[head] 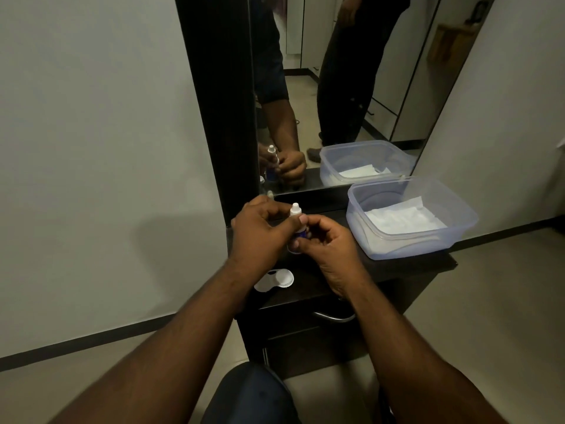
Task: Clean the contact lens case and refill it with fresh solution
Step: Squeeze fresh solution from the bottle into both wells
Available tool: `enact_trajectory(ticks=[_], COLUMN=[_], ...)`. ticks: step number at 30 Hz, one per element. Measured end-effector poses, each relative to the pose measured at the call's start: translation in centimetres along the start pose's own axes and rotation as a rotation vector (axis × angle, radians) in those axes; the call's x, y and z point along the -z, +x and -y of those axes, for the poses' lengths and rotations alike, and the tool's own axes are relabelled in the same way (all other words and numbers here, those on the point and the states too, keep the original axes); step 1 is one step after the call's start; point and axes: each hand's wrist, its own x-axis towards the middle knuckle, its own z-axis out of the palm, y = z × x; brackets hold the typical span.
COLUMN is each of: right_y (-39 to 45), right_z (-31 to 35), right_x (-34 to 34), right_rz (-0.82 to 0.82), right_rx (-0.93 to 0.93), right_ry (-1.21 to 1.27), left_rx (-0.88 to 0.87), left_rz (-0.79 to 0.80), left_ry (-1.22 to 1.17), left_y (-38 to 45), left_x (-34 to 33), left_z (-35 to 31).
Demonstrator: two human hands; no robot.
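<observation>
From the head camera I see both hands meeting over the dark dresser top (397, 267), in front of the mirror (336, 87). My left hand (260, 237) is curled round the small solution bottle (298, 223), thumb laid across its front; the bottle stands roughly upright, its white cap toward the far side, its blue-and-white label mostly hidden by fingers. My right hand (328, 244) comes in from the right with fingers curled and thumb and fingertips touching the bottle's lower part; I cannot tell how firmly it grips. The white contact lens case (275, 280) lies on the dresser top near its front left edge, nearer than the hands and partly covered by my left wrist. To the far right sits a clear plastic tub (458, 231) with white tissue (403, 218) lying inside. Below the front edge I see a metal drawer handle (334, 316).
</observation>
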Motion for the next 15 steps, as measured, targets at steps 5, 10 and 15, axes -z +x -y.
enact_trajectory(ticks=[5, 10, 15], right_y=[-0.2, 0.6, 0.7], right_z=[-0.1, 0.9, -0.3], right_x=[-0.3, 0.0, 1.2], right_rz=[-0.013, -0.337, -0.39], right_rx=[0.019, 0.034, 0.018], right_ry=[-0.116, -0.217, -0.537], left_rx=[0.12, 0.255, 0.338], left_rz=[0.152, 0.207, 0.302], left_ry=[-0.112, 0.198, 0.539], left_y=[0.0, 0.7, 0.6], left_x=[0.3, 2.7, 3.5], left_z=[0.0, 0.6, 1.8])
